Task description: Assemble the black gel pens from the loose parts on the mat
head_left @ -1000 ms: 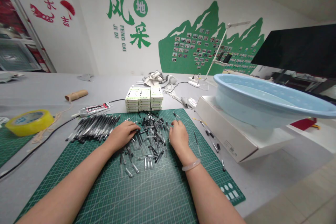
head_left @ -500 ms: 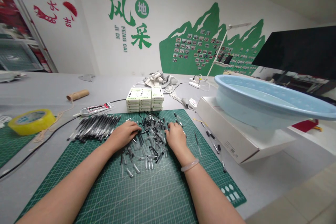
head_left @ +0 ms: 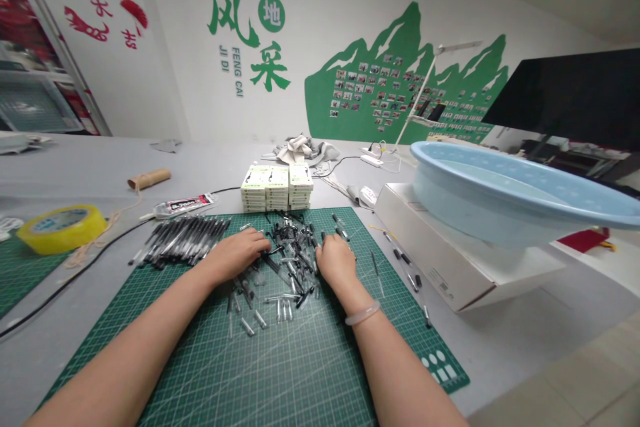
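A loose pile of pen parts (head_left: 299,247), black caps and clear barrels among them, lies on the green cutting mat (head_left: 270,373). At the pile's left edge is my left hand (head_left: 240,253), its fingers curled down against dark pieces; whatever the fingertips hold is hidden. My right hand (head_left: 336,260), with a pale bangle (head_left: 363,313) at the wrist, is closed at the pile's right edge. A dark piece shows by its fingers, but the grip is hidden by the back of the hand. Left of my left hand lies a row of assembled-looking pens (head_left: 183,240).
Small white boxes (head_left: 277,187) are stacked behind the pile. A blue basin (head_left: 460,200) rests on a white carton (head_left: 450,267) at right, with several pen pieces (head_left: 411,273) beside it. Yellow tape (head_left: 63,230), a glue tube (head_left: 185,206) and a black cable (head_left: 65,287) lie left.
My left hand has shifted slightly over the pieces at the pile's left edge, its fingers more curled. The right hand stays almost in place. The view has tilted a little.
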Tool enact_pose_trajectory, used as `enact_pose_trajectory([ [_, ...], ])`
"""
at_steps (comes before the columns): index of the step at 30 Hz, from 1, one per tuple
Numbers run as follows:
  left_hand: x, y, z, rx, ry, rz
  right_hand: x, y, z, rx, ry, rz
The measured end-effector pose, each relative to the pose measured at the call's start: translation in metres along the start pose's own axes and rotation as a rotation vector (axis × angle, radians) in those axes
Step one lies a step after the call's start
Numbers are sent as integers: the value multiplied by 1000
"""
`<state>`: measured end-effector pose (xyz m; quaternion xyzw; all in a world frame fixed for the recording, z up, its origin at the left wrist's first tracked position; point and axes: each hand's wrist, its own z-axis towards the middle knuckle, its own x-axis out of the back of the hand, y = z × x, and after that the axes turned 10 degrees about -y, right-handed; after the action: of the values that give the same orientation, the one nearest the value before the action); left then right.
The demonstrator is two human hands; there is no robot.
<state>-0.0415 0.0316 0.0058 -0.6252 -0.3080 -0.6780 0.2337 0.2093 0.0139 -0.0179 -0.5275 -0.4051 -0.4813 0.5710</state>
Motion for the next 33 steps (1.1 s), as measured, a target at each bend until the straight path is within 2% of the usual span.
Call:
enact_pose_trajectory([
  [5,0,-3,-1,-14,2,29,6,1,-2,-82,-8,74],
  [8,0,-8,-2,-17,14,-13,8,5,-2,-121,35,163],
  [11,3,-16,-3,-6,26,-65,7,7,1,-70,103,344],
  [14,15,-25,-10,40,66,-146,3,6,4,50,115,655],
  [16,28,-30,-17,109,106,-263,0,2,5,118,41,938],
  [18,41,-32,-25,195,159,-399,-2,-3,4,151,-104,1231],
  [21,53,-33,-34,333,333,-582,-3,-10,0,166,-286,1527],
  [24,55,-31,-37,445,578,-739,-3,-14,-3,158,-335,1650],
  [26,56,-29,-36,459,666,-770,-3,-14,-4,144,-341,1683],
  [28,58,-26,-35,446,681,-741,-3,-14,-3,140,-339,1695],
  [33,64,-22,-37,440,629,-695,-2,-14,-3,155,-340,1704],
])
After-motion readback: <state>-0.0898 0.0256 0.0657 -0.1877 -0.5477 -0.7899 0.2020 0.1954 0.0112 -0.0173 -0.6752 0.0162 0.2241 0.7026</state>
